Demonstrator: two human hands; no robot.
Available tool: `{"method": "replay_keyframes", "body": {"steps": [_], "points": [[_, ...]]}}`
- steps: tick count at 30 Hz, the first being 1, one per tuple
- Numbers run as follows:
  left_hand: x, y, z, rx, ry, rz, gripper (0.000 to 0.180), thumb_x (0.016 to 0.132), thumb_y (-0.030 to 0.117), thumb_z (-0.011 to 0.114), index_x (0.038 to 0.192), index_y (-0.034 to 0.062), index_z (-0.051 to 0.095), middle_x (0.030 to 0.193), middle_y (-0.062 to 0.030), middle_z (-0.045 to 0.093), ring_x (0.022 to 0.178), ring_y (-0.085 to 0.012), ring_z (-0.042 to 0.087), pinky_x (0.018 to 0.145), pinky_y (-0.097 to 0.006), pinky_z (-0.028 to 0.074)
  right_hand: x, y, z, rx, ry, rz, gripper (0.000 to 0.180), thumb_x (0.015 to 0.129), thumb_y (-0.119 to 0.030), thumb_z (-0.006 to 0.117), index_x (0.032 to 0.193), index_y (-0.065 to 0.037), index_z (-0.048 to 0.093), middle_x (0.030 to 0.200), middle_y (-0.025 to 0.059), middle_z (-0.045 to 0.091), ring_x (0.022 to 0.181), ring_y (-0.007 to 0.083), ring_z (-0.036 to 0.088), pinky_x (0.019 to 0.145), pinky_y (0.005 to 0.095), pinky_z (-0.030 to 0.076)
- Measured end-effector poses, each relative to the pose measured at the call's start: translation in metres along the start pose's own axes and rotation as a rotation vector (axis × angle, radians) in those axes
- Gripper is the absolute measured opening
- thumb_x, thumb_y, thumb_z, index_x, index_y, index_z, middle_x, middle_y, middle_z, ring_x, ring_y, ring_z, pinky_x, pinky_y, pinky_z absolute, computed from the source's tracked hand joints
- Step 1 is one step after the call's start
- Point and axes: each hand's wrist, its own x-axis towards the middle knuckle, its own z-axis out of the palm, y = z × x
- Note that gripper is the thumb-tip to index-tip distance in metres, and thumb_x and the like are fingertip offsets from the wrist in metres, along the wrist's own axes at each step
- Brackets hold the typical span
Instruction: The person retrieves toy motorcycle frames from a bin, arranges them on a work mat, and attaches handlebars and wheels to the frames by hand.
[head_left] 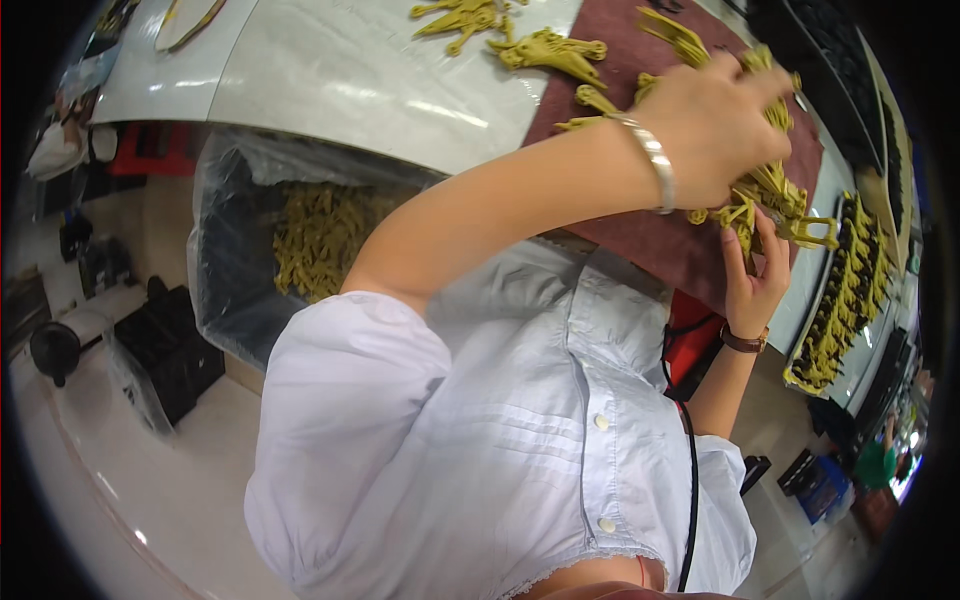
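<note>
My left hand [728, 125], wearing a silver bracelet, is over a group of olive-yellow moulded parts on a brown-red mat [640, 240]. Its fingers are apart and somewhat smeared by motion; what lies under the palm is hidden. Just below it, my right hand [757, 285], with a dark-strapped watch, pinches an olive-yellow moulded part [738, 222] between thumb and fingers. Beside those fingers lies another yellow part [808, 232] with a square, frame-like end. Further pieces, such as a long yellow part [675, 38], rest on the mat's far side.
Loose yellow parts [550, 52] lie on the white tabletop [350, 85] left of the mat. Below the table's edge, a plastic-lined bin [225, 260] holds a heap of yellow parts [325, 235]. At right, a long tray [792, 378] carries rows of yellow and dark pieces.
</note>
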Motion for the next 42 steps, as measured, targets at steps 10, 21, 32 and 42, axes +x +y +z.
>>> {"method": "replay_keyframes", "body": {"steps": [10, 21, 32, 42], "points": [[0.017, 0.02, 0.071, 0.236, -0.364, -0.012, 0.049, 0.065, 0.033, 0.079, 0.109, 0.0158, 0.064, 0.14, -0.0138, 0.045, 0.127, -0.0435, 0.041, 0.101, -0.063, 0.024, -0.018, 0.076, -0.024, -0.047, 0.069, 0.324, 0.052, 0.08, -0.014, 0.075, 0.126, -0.002, 0.055, 0.109, 0.0122, 0.062, 0.099, 0.0216, 0.063, 0.086, 0.0332, 0.049], [-0.329, -0.107, -0.087, 0.323, 1.054, -0.921, 0.024, 0.08, -0.007, 0.051, 0.101, 0.0012, 0.047, 0.102, -0.0093, 0.052, 0.091, -0.0183, 0.052, 0.083, -0.03, 0.044, -0.017, 0.062, -0.026, -0.045, 0.046, 0.281, 0.053, 0.081, -0.011, 0.074, 0.129, -0.002, 0.054, 0.116, 0.0134, 0.06, 0.109, 0.0238, 0.059, 0.093, 0.0337, 0.046], [-0.558, -0.166, 0.047, -0.145, 0.115, -1.435, 0.047, 0.083, 0.012, 0.06, 0.127, -0.0014, 0.051, 0.121, -0.0165, 0.059, 0.107, -0.025, 0.056, 0.094, -0.035, 0.043, -0.018, 0.063, -0.023, -0.147, 0.028, 0.216, 0.048, 0.08, -0.011, 0.073, 0.123, 0.002, 0.055, 0.116, 0.0149, 0.06, 0.105, 0.0258, 0.06, 0.09, 0.0343, 0.047], [-0.539, -0.157, 0.036, -0.391, 0.141, -1.821, 0.043, 0.084, 0.012, 0.058, 0.125, 0.0012, 0.053, 0.117, -0.0147, 0.061, 0.104, -0.0258, 0.057, 0.093, -0.035, 0.044, 0.0, 0.045, -0.033, -0.156, 0.122, 0.186, 0.045, 0.082, -0.009, 0.071, 0.124, -0.002, 0.057, 0.117, 0.0135, 0.06, 0.107, 0.0262, 0.059, 0.09, 0.0349, 0.047]]}}
